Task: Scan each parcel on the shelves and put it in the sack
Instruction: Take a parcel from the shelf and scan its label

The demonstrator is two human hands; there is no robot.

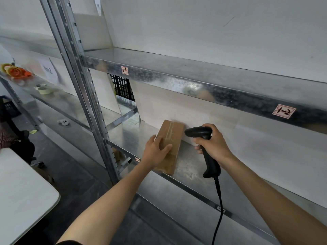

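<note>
A flat brown cardboard parcel (171,138) sealed with clear tape lies on the lower metal shelf (191,167), its far end near the white back wall. My left hand (155,151) rests on its near half, fingers wrapped over the top. My right hand (214,142) grips a black corded barcode scanner (205,149) by its handle, just right of the parcel, with the scanner head pointing left toward it. No sack is in view.
The upper shelf (203,82) carries labels "1-1" and "1-2". A slotted steel upright (88,96) stands left of the parcel. Tape rolls (16,71) sit on a further shelf at left. A white table corner (26,195) lies at lower left. The scanner cable (219,209) hangs down.
</note>
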